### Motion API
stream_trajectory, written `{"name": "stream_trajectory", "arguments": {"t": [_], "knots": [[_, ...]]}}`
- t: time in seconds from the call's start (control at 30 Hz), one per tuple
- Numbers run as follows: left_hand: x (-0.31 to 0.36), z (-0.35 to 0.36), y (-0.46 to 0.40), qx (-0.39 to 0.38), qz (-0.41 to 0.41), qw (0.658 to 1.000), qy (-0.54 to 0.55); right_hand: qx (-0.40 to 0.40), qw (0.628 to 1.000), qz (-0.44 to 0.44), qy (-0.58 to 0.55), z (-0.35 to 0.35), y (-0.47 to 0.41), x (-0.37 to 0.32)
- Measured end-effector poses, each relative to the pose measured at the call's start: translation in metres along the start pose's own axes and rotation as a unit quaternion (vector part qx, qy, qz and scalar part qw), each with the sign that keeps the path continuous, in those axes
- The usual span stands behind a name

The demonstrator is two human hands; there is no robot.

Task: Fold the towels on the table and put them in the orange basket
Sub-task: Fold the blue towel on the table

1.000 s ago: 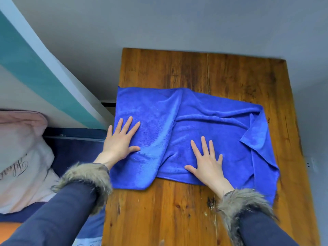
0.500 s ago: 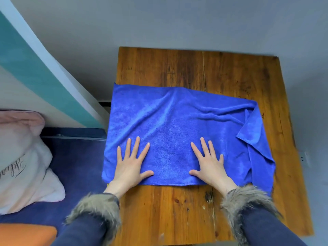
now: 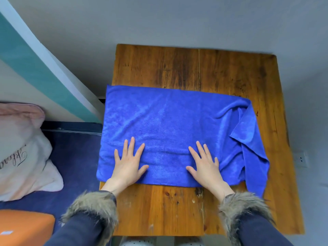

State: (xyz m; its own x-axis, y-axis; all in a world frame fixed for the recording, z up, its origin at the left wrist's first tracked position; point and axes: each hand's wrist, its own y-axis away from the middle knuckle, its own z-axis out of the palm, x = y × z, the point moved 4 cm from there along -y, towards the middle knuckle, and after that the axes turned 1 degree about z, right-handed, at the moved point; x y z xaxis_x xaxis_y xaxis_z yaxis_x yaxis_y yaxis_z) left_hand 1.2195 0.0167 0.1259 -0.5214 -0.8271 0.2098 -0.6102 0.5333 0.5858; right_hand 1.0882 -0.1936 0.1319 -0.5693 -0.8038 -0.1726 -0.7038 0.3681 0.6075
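Note:
A blue towel (image 3: 170,125) lies spread across the wooden table (image 3: 195,68), its left edge hanging slightly past the table's left side. Its right end is bunched and folded over on itself. My left hand (image 3: 128,163) presses flat on the towel's near left part, fingers straight and spread. My right hand (image 3: 204,165) presses flat on the near middle-right part in the same way. An orange basket (image 3: 24,228) shows partly at the bottom left corner, below table height.
A pink and white pillow (image 3: 21,150) lies on a dark blue surface (image 3: 74,166) left of the table. A teal and white panel (image 3: 35,68) slants along the left. A grey wall stands behind the table. Bare wood lies beyond and in front of the towel.
The left fold of the towel has been smoothed flat. My left hand slid right and nearer along the towel; my right hand stayed on its near edge.

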Motion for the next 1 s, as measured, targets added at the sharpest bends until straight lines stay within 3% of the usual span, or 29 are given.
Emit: {"name": "stream_trajectory", "arguments": {"t": [0.07, 0.17, 0.27, 0.43, 0.5, 0.6, 0.77, 0.93, 1.0], "knots": [[0.017, 0.0, -0.001, 0.034, -0.002, 0.999, 0.002, 0.094, 0.993, -0.006, -0.068, -0.011, 0.0, 0.009], [0.056, 0.004, -0.008, 0.063, 0.023, 0.998, -0.01, 0.269, 0.96, -0.014, -0.073, -0.035, 0.003, 0.043], [0.111, 0.015, -0.017, 0.104, 0.079, 0.991, -0.022, 0.35, 0.936, 0.009, -0.043, -0.057, 0.003, 0.1], [0.205, 0.042, -0.029, 0.121, 0.141, 0.979, -0.085, 0.259, 0.965, 0.038, -0.006, -0.058, -0.012, 0.184], [0.235, 0.047, -0.034, 0.132, 0.156, 0.974, -0.096, 0.274, 0.962, 0.0, 0.01, -0.057, -0.018, 0.199], [0.269, 0.048, -0.043, 0.142, 0.17, 0.969, -0.112, 0.283, 0.957, -0.026, -0.059, -0.07, -0.024, 0.216], [0.298, 0.059, -0.048, 0.118, 0.189, 0.963, -0.15, 0.222, 0.939, 0.092, -0.246, -0.093, -0.043, 0.263], [0.313, 0.066, -0.049, 0.107, 0.151, 0.968, -0.17, 0.223, 0.912, 0.165, -0.301, -0.108, -0.061, 0.309], [0.315, 0.066, -0.05, 0.094, 0.144, 0.97, -0.17, 0.218, 0.885, 0.208, -0.355, -0.111, -0.066, 0.323]]}}
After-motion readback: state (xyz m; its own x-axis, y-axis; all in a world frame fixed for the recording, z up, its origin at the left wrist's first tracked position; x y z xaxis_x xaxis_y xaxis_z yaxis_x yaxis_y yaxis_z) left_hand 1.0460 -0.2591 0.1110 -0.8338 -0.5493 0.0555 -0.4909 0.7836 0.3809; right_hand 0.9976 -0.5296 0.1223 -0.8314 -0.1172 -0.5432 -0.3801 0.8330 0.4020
